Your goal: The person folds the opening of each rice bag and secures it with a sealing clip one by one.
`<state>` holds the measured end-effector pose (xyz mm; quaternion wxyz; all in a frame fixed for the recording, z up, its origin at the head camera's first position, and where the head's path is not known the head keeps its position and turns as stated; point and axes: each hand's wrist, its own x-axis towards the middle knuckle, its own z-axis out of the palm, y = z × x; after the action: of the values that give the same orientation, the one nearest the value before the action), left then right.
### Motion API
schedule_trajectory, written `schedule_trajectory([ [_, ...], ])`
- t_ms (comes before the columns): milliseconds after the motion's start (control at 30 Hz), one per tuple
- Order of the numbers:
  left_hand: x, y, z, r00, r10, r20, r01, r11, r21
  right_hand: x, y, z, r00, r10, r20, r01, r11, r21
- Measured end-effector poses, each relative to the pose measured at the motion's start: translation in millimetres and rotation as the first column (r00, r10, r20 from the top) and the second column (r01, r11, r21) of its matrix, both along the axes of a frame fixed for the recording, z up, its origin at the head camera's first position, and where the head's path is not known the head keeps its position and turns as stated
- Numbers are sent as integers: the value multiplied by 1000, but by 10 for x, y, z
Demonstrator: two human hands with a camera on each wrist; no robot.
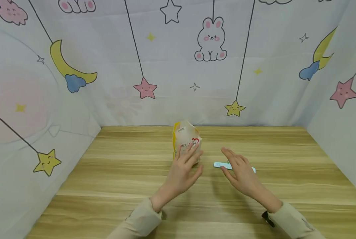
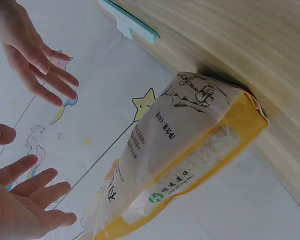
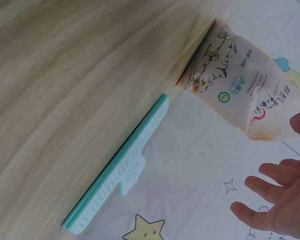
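Note:
A white and yellow food bag (image 1: 185,136) with printed lettering stands upright on the wooden table; the left wrist view shows pale contents through a clear strip of the bag (image 2: 210,150). My left hand (image 1: 182,172) hovers in front of it, fingers spread, overlapping its lower part in the head view. In the left wrist view a gap shows between that hand (image 2: 25,210) and the bag. A pale teal bag clip (image 1: 219,165) lies right of the bag, its long bar and small tab showing in the right wrist view (image 3: 120,165). Above the clip is my right hand (image 1: 240,174), fingers extended and holding nothing.
The wood-grain table (image 1: 121,172) reaches back to a white curtain (image 1: 172,66) printed with stars, moons and a rabbit. More of this cloth hangs along both sides. A dark band (image 1: 268,219) shows at the right sleeve cuff.

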<state>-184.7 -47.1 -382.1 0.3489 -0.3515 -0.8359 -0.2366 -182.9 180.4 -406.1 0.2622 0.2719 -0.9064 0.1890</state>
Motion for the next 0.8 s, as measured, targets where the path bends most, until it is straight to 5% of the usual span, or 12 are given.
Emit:
schedule_trajectory([
  [533, -139, -78, 164, 997, -15, -72, 21, 997, 77, -129, -102, 37, 996, 83, 38, -73, 974, -214],
  [800, -214, -168, 280, 992, -53, -118, 67, 990, 122, -170, -154, 69, 994, 74, 83, -43, 944, -326],
])
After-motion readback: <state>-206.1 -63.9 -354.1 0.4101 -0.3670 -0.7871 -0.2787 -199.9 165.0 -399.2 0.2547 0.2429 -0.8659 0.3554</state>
